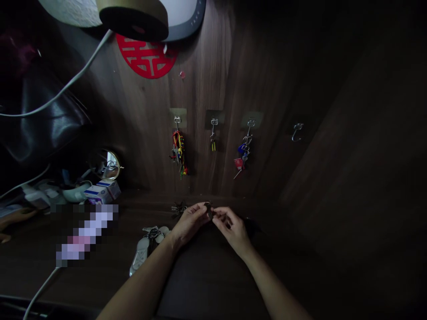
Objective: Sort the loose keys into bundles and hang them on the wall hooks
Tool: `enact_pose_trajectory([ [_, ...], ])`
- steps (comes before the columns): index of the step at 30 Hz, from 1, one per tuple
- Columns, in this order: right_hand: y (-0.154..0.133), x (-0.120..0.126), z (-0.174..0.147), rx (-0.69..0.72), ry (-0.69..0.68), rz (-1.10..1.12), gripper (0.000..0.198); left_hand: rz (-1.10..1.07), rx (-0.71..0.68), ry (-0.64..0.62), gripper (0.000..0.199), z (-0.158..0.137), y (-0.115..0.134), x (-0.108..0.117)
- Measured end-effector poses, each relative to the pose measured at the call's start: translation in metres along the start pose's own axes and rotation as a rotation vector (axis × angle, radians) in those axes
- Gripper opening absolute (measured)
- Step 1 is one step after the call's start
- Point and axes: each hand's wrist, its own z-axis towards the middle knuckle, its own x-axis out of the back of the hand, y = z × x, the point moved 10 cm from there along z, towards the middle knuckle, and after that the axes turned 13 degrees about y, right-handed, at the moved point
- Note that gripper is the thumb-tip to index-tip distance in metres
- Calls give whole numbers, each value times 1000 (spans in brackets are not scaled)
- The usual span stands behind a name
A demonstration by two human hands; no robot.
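Observation:
My left hand (192, 218) pinches a small dark rounded object (208, 210) above the dark wooden surface; its kind is hard to make out in the dim light. From the other side, my right hand (232, 226) has its fingertips closed at the edge of that same object. Just left of my left hand's fingers lies a bunch of keys (179, 209). Closer to me, beside my left forearm, rests another key bunch (152, 233) with pale round tags and a long light-grey fob (139, 257). Something dark behind my right hand is too dim to name.
On the wooden wall, hooks carry a colourful corded key bunch (179, 153), a small yellow-tipped bunch (213, 144) and keys with blue and red tags (243, 155). A bare hook (296, 132) is at right. Boxes (102, 191), a round mirror (109, 164) and a white cable (71, 82) occupy the left.

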Motion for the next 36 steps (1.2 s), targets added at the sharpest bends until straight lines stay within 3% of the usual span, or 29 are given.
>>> enact_pose_trajectory([
  [8, -2, -6, -2, 66, 22, -64, 12, -7, -31, 7, 27, 2, 4, 0],
  [16, 2, -3, -2, 47, 31, -114, 15, 24, -54, 81, 31, 4, 5, 6],
  [36, 12, 15, 3, -32, 153, -77, 25, 53, -39, 26, 27, 1, 4, 1],
])
